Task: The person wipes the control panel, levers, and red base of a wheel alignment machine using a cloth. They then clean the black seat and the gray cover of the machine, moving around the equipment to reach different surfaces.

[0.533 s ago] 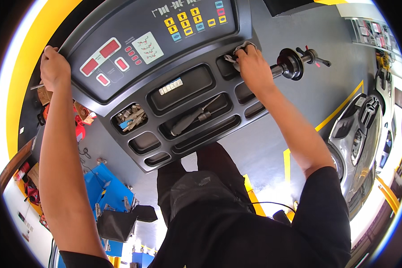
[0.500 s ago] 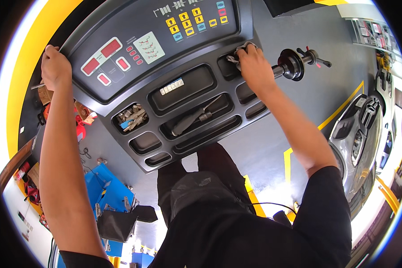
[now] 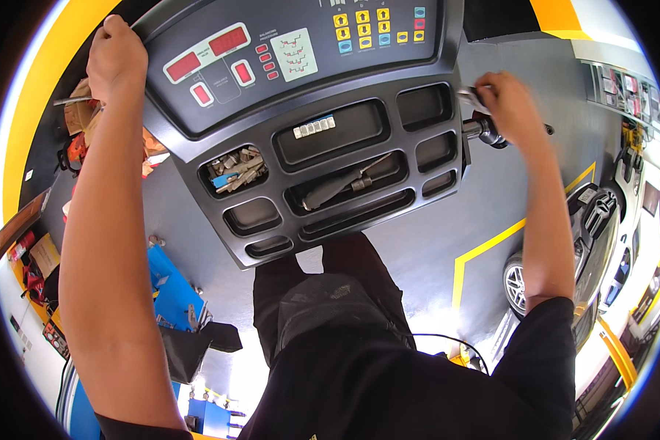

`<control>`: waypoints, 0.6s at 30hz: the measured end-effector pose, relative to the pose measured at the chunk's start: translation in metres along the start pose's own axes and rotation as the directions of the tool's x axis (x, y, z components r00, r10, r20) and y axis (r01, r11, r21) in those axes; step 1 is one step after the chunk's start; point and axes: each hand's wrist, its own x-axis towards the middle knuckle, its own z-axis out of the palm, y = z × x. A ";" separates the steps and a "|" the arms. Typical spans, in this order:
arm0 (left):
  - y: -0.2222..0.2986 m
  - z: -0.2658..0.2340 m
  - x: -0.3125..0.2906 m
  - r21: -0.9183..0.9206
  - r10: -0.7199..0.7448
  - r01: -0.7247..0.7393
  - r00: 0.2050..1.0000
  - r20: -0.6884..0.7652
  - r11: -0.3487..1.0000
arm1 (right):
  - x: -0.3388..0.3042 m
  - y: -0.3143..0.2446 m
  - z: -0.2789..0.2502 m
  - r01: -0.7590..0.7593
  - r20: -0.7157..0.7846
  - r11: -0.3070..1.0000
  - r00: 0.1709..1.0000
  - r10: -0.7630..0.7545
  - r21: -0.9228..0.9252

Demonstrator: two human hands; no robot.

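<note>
My left hand (image 3: 117,62) is closed at the upper left edge of a wheel balancer's control panel (image 3: 220,81), gripping it with curled fingers. My right hand (image 3: 510,106) is off the right side of the black tool tray (image 3: 253,163), pinching a crumpled grey cloth (image 3: 471,95) partly hidden by the fingers. Behind that hand the balancer shaft (image 3: 477,130) sticks out to the right. In the tray lie a black-handled screwdriver (image 3: 330,194), a strip of wheel weights (image 3: 314,127) and a heap of loose metal weights (image 3: 242,169).
A grey car (image 3: 594,220) stands at the right beyond a yellow floor line (image 3: 491,240). Blue equipment (image 3: 170,286) with a black part (image 3: 183,352) is at the lower left. Shelves (image 3: 623,88) stand far right.
My right hand has come out of the tray's upper right compartment and moved right with the cloth. The console has shifted rightward in view; my left hand stays at its edge.
</note>
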 end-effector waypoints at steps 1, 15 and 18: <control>0.005 0.001 0.000 -0.007 -0.005 0.005 1.000 0.007 1.000 | -0.002 -0.006 0.017 0.020 -0.035 0.990 0.999 -0.015 0.137; 0.005 0.003 0.001 0.008 -0.043 0.043 0.999 0.011 0.999 | -0.106 -0.016 0.152 -0.197 -0.238 0.964 0.942 0.237 0.179; 0.004 0.004 0.001 0.018 -0.028 0.028 1.000 0.004 0.999 | -0.102 -0.036 0.159 -0.311 -0.231 0.924 0.904 0.360 0.221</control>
